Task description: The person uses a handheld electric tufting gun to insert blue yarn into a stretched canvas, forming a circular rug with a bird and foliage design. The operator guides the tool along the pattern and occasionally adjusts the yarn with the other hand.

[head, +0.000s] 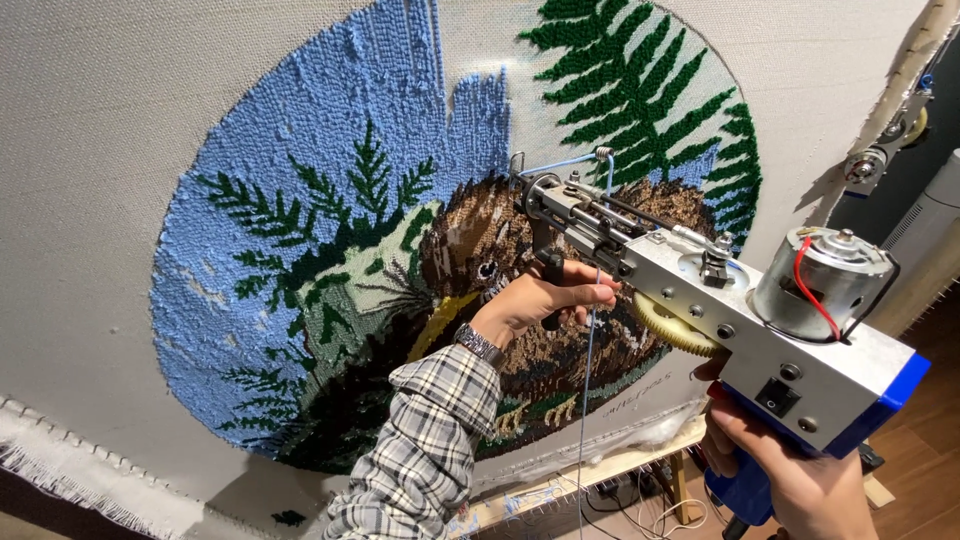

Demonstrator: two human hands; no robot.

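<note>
A silver and blue tufting gun points its needle end at a stretched cloth bearing a round tufted picture: blue sky, green fern fronds and a brown bird. My left hand, in a plaid sleeve with a wristwatch, grips the gun's black front handle. My right hand holds the blue rear grip at the lower right. Light blue yarn runs up through a guide to the needle and hangs down past my left hand.
The cloth's frayed edge runs along the lower left. A wooden frame rail lies below the picture, with cables on a wooden floor under it. Metal fittings sit on the frame at the upper right.
</note>
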